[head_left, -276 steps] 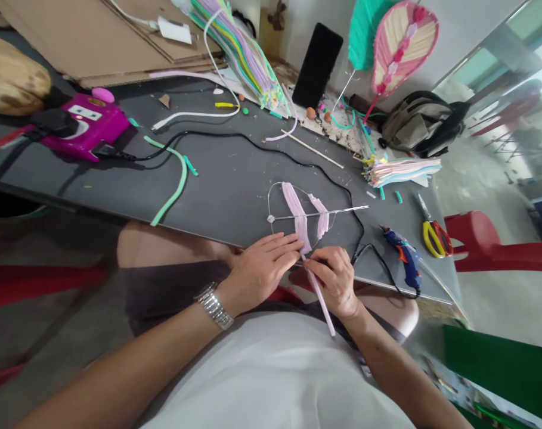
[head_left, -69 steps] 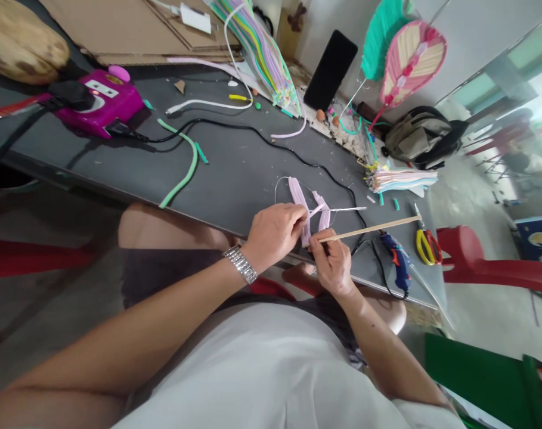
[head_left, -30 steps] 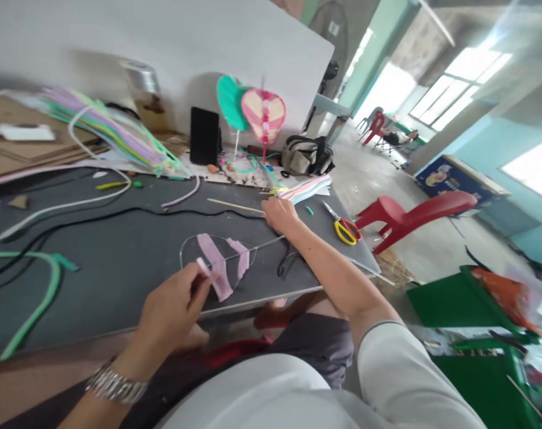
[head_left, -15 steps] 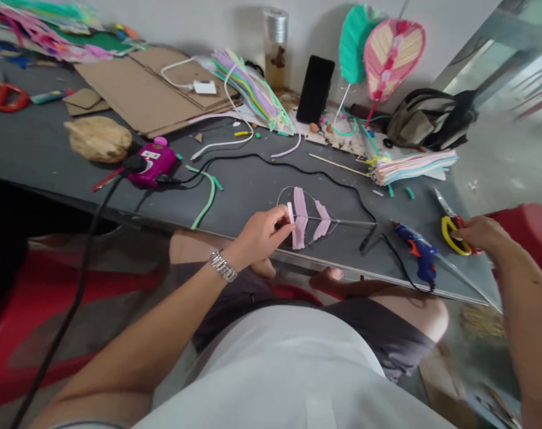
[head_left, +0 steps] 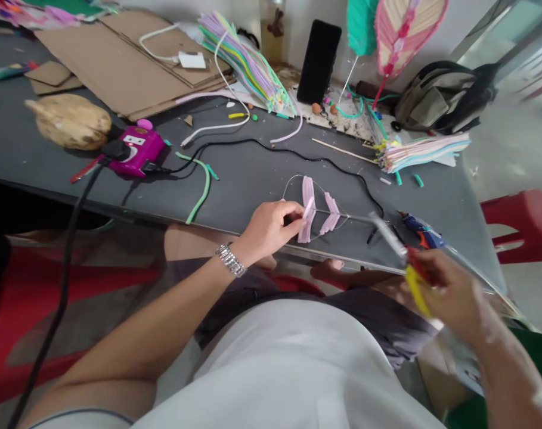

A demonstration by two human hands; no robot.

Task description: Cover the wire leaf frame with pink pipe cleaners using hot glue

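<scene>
Across the grey work table (head_left: 253,185) lies a clutter of craft stuff: sheets of cardboard (head_left: 118,65), a tan fibrous lump (head_left: 69,122), a magenta plastic box (head_left: 134,152) with cords plugged in, and a curved green strip (head_left: 201,190). A black cable (head_left: 297,152) snakes across the tabletop and passes behind the work. Farther back are a fan of pastel pipe cleaners (head_left: 246,65), a black phone (head_left: 319,62) propped upright, a thin wooden stick (head_left: 342,152), a stack of pastel strips (head_left: 423,152) and a canvas backpack (head_left: 440,98). A blue glue gun (head_left: 420,231) lies near the table's front right edge, partly behind the scissors.

The wire leaf frame (head_left: 297,177) lies flat on the table near the front edge, with a metal rod (head_left: 360,217) along its middle and pink strips (head_left: 307,208) crossing it. The left hand (head_left: 271,229), a metal watch (head_left: 230,260) on its wrist, is curled and closed at the fingertips over the frame, pinching a pink strip where it meets the rod. The right hand (head_left: 454,298), off the table's edge and motion-blurred, is clenched around the yellow-and-red handles of a pair of scissors (head_left: 412,289) — blades pointing up and left, toward the frame, but not touching it.
</scene>
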